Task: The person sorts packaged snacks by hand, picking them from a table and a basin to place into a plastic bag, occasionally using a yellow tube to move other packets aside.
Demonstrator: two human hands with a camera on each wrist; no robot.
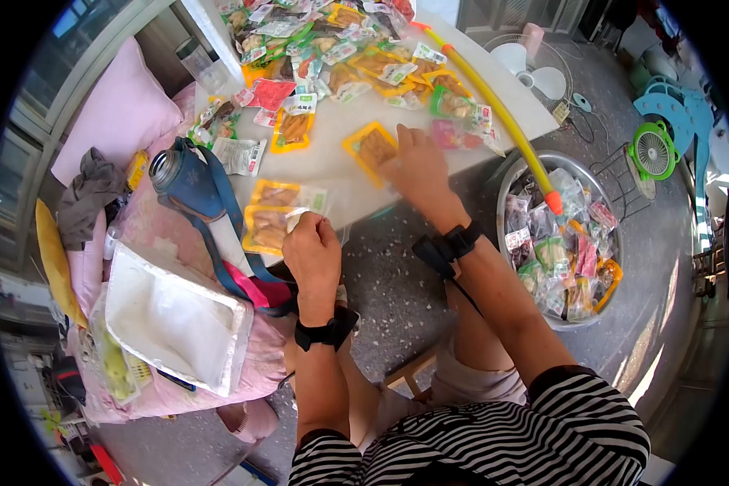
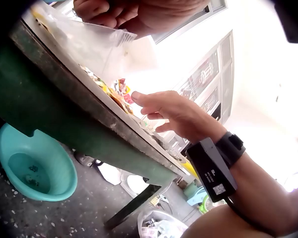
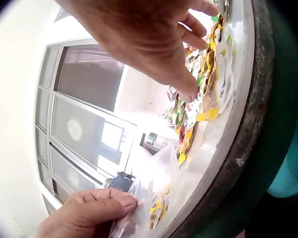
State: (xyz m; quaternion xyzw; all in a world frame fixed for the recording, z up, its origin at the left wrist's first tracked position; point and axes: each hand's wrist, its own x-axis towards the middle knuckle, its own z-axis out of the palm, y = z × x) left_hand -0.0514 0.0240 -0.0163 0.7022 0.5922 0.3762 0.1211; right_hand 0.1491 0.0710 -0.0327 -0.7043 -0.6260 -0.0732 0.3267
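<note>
My left hand (image 1: 313, 253) pinches the edge of a clear plastic bag (image 2: 92, 44) between thumb and fingers at the table's near edge. Two yellow-edged food packets (image 1: 267, 230) lie beside that hand, and yellow shows through the bag in the right wrist view. Farther right, my right hand (image 1: 423, 174) is over the table, blurred, its fingers spread and thumb apart. A yellow-edged packet (image 1: 371, 151) of brown food lies right at its thumb side, also blurred. Nothing shows between the right fingers in the left wrist view.
A large heap of mixed food packets (image 1: 324, 49) covers the table's far side. A yellow tube (image 1: 494, 105) lies along its right edge. Beyond, a metal basin (image 1: 504, 267) holds more packets. A blue bottle (image 1: 190, 182) and white foam box (image 1: 170, 312) are on the left.
</note>
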